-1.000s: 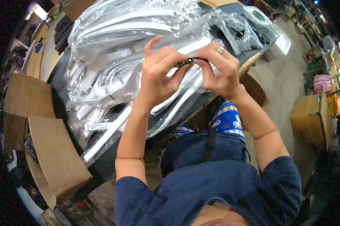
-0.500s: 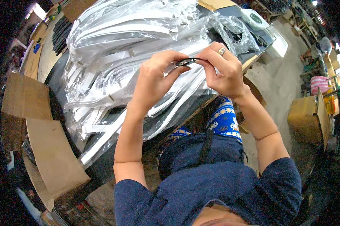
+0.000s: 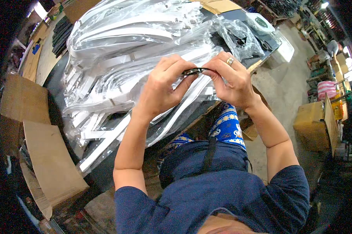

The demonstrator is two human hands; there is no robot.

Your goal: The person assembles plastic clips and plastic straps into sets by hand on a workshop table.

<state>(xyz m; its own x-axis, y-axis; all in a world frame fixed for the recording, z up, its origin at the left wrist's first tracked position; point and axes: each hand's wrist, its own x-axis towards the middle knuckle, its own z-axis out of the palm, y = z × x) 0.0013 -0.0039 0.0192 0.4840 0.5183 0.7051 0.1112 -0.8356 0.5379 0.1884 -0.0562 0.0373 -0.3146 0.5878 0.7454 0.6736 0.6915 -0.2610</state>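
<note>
A small, shiny black buckle-like piece (image 3: pixel 194 71) is stretched between my two hands, over the table. My left hand (image 3: pixel 163 85) pinches one end of it between thumb and fingers. On its other end, the thumb and fingers of my right hand (image 3: pixel 232 80), which wears a ring, are closed. The fingertips partly cover the piece. Below and beyond both hands lies a large pile of white belt-like straps (image 3: pixel 125 36) in clear plastic bags, some with metal ends showing.
A clear bag with black contents (image 3: pixel 240 39) and a white device (image 3: pixel 260 22) occupy the table's far right. An open cardboard box (image 3: pixel 53 160) stands at left, another carton (image 3: pixel 310 125) on the floor at right. A person (image 3: pixel 325 54) is in the right background.
Both hands have come down slightly, still holding the black piece between them, which now lies more level. The whole view has shifted a little.
</note>
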